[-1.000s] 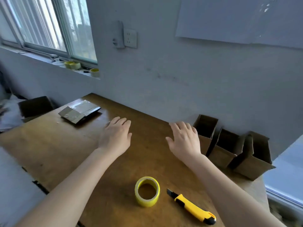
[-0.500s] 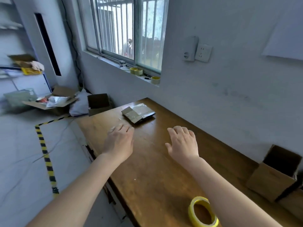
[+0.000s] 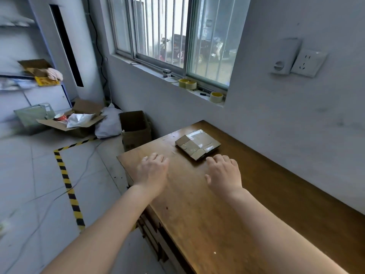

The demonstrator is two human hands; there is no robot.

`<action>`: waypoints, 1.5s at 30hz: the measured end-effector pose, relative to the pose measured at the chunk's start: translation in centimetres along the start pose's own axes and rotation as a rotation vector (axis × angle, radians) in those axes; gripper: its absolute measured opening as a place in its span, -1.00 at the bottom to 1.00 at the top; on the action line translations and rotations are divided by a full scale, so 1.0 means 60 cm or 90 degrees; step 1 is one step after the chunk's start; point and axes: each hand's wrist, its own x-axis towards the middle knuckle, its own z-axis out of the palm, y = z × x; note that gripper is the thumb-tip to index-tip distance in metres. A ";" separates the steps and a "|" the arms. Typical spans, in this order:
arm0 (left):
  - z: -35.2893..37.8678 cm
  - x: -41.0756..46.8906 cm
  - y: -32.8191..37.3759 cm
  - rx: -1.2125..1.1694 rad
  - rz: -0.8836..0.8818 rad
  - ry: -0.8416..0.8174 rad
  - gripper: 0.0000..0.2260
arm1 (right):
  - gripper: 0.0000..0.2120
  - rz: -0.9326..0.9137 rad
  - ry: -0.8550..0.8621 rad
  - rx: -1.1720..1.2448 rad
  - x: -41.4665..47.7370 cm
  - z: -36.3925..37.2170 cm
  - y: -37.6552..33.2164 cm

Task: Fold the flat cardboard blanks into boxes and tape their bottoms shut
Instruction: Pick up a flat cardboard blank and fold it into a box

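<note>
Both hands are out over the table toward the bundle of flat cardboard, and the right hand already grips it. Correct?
Not quite: the head view shows the right hand open, fingers relaxed beside the bundle of flat cardboard, gripping nothing. The left hand is open too, over the table.
</note>
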 end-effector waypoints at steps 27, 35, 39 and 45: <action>0.334 0.456 -0.093 -0.106 0.139 -0.241 -0.59 | -0.59 0.302 -0.253 0.045 0.322 0.300 0.009; 0.405 0.522 -0.083 -0.281 0.060 -0.351 -0.40 | -0.55 0.544 -0.248 0.218 0.363 0.344 -0.020; 0.412 0.534 -0.081 -0.386 -0.010 -0.324 -0.51 | -0.42 0.722 -0.158 0.390 0.370 0.350 -0.027; 0.400 0.535 -0.073 -0.612 -0.149 -0.405 -0.71 | -0.47 0.857 -0.032 0.505 0.363 0.339 -0.028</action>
